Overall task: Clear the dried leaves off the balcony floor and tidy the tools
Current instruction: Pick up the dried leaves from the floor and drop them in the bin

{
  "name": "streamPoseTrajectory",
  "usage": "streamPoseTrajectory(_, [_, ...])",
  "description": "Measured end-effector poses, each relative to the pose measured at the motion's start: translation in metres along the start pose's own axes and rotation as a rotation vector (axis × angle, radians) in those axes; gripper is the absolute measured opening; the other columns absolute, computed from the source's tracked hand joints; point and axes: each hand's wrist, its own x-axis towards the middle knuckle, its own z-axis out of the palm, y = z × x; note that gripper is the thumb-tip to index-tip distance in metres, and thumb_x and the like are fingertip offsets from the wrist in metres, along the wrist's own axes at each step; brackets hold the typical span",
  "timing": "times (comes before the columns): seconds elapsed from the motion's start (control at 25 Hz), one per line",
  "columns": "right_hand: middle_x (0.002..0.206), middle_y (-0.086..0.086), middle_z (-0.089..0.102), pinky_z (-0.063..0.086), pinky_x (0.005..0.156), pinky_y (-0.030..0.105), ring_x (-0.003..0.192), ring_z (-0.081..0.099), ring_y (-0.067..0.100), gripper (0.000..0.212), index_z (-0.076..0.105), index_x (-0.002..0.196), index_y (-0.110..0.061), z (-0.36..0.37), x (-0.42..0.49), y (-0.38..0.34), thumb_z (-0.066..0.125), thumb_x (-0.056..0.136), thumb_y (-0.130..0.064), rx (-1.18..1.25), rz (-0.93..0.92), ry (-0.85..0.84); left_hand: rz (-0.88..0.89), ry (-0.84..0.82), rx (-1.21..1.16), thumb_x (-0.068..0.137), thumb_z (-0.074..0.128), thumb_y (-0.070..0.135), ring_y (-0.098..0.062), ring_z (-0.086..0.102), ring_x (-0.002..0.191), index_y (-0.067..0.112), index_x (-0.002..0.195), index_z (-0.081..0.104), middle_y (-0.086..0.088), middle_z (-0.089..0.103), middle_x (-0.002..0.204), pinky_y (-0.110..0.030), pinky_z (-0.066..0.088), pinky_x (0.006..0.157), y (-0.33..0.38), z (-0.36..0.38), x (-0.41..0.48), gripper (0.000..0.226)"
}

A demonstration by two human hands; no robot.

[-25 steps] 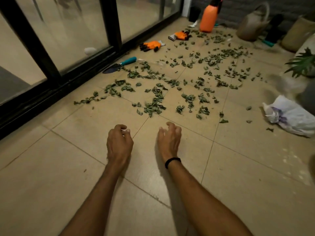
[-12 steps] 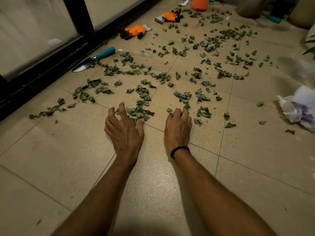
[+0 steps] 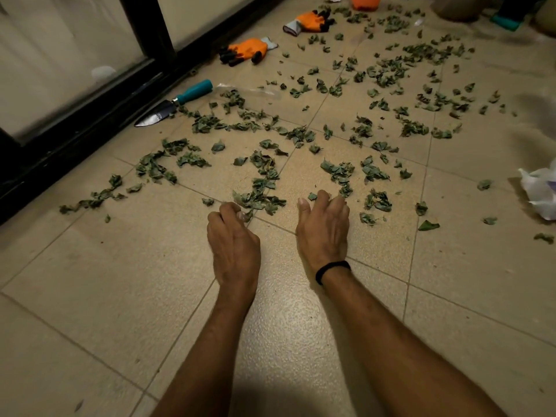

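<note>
Left hand [image 3: 233,239] and right hand [image 3: 323,227] low at the near edge of the leaves [image 3: 258,191].
Head view: both hands have curled fingers, with the tips touching leaves; I cannot tell if either hand pinches any. The leaves lie scattered over the tiled floor [image 3: 120,281]. The trowel [image 3: 177,102] lies beside the door frame [image 3: 90,136], the near glove [image 3: 246,51] beyond it, and the far glove [image 3: 310,21] farther along.

The dried leaves [image 3: 261,191] right of the trowel [image 3: 192,91] are dull grey-green against the beige, finely speckled floor tiles [image 3: 120,281]. The trowel has a teal handle and a silvery blade, and the door frame [image 3: 90,130] just left of it is black. Beyond it my gloves [image 3: 246,51] are orange with black fingertips and grey cuffs, and my wristband [image 3: 332,270] is black.
</note>
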Motion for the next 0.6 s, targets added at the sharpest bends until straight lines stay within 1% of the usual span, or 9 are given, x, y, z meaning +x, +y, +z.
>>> streamPoseTrajectory(0.08, [0.113,0.013,0.054,0.044,0.081,0.036,0.098,0.048,0.024,0.029,0.048,0.118,-0.011,0.004,0.004,0.0,0.036,0.104,-0.034,-0.058,-0.011,0.013,-0.049,0.025,-0.102,0.099,0.04,0.004,-0.019,0.051,0.083,0.014,0.119,0.051,-0.008,0.047,0.105,-0.035,0.047,0.065,-0.001,-0.003,-0.001,0.026])
streamPoseTrajectory(0.16, [0.109,0.011,0.056,0.042,0.079,0.034,0.093,0.048,0.022,0.02,0.048,0.111,-0.011,0.006,0.003,-0.001,0.036,0.104,-0.025,-0.019,0.012,0.062,-0.138,0.091,-0.208,0.099,0.038,0.003,-0.016,0.051,0.082,0.012,0.116,0.056,-0.009,0.052,0.106,-0.026,0.039,0.066,0.0,-0.007,0.003,0.026])
streamPoseTrajectory(0.24, [0.106,0.008,0.054,0.039,0.076,0.03,0.089,0.043,0.018,0.014,0.046,0.109,-0.013,0.006,0.0,0.001,0.035,0.104,-0.019,0.052,0.006,0.08,-0.193,0.164,-0.263,0.1,0.036,0.006,-0.015,0.049,0.079,0.008,0.106,0.057,-0.008,0.059,0.096,-0.021,0.031,0.068,-0.001,-0.009,0.007,0.022])
streamPoseTrajectory(0.32, [0.106,0.004,0.049,0.043,0.075,0.03,0.089,0.039,0.015,0.017,0.047,0.113,-0.016,0.006,-0.003,0.0,0.034,0.102,-0.016,0.113,-0.075,0.041,-0.222,0.179,-0.277,0.099,0.034,0.013,-0.017,0.048,0.068,0.008,0.097,0.056,-0.005,0.058,0.081,-0.027,0.03,0.062,0.0,-0.011,0.011,0.023])
streamPoseTrajectory(0.36, [0.106,0.003,0.046,0.046,0.076,0.031,0.09,0.039,0.014,0.02,0.048,0.117,-0.017,0.005,-0.004,-0.002,0.034,0.103,-0.022,0.146,-0.129,0.001,-0.222,0.171,-0.277,0.098,0.032,0.019,-0.018,0.046,0.061,0.009,0.091,0.054,-0.005,0.055,0.073,-0.028,0.029,0.058,0.0,-0.011,0.013,0.026])
streamPoseTrajectory(0.4, [0.108,0.002,0.044,0.047,0.078,0.031,0.093,0.04,0.014,0.027,0.048,0.121,-0.019,0.005,-0.005,-0.005,0.034,0.105,-0.035,0.171,-0.178,-0.048,-0.218,0.158,-0.271,0.097,0.03,0.025,-0.018,0.044,0.055,0.01,0.084,0.053,-0.003,0.052,0.066,-0.028,0.029,0.054,0.001,-0.012,0.014,0.03])
streamPoseTrajectory(0.48, [0.111,0.001,0.043,0.044,0.083,0.029,0.099,0.041,0.015,0.045,0.049,0.125,-0.021,0.007,-0.004,-0.013,0.036,0.101,-0.056,0.169,-0.254,-0.151,-0.236,0.132,-0.263,0.098,0.031,0.035,-0.016,0.042,0.05,0.011,0.074,0.052,-0.001,0.049,0.059,-0.03,0.03,0.05,0.004,-0.012,0.014,0.04])
streamPoseTrajectory(0.52, [0.11,0.001,0.044,0.043,0.085,0.03,0.099,0.041,0.016,0.044,0.051,0.121,-0.02,0.008,-0.002,-0.016,0.039,0.099,-0.057,0.134,-0.287,-0.174,-0.251,0.126,-0.261,0.101,0.032,0.042,-0.015,0.044,0.05,0.012,0.072,0.052,0.0,0.05,0.058,-0.031,0.032,0.048,0.005,-0.011,0.014,0.046])
streamPoseTrajectory(0.6, [0.102,0.0,0.045,0.044,0.082,0.034,0.092,0.041,0.017,0.027,0.05,0.104,-0.019,0.013,0.001,-0.018,0.042,0.102,-0.045,0.13,-0.321,-0.138,-0.261,0.126,-0.275,0.103,0.032,0.053,-0.017,0.048,0.055,0.012,0.076,0.053,-0.001,0.054,0.063,-0.033,0.036,0.05,0.003,-0.01,0.015,0.054])
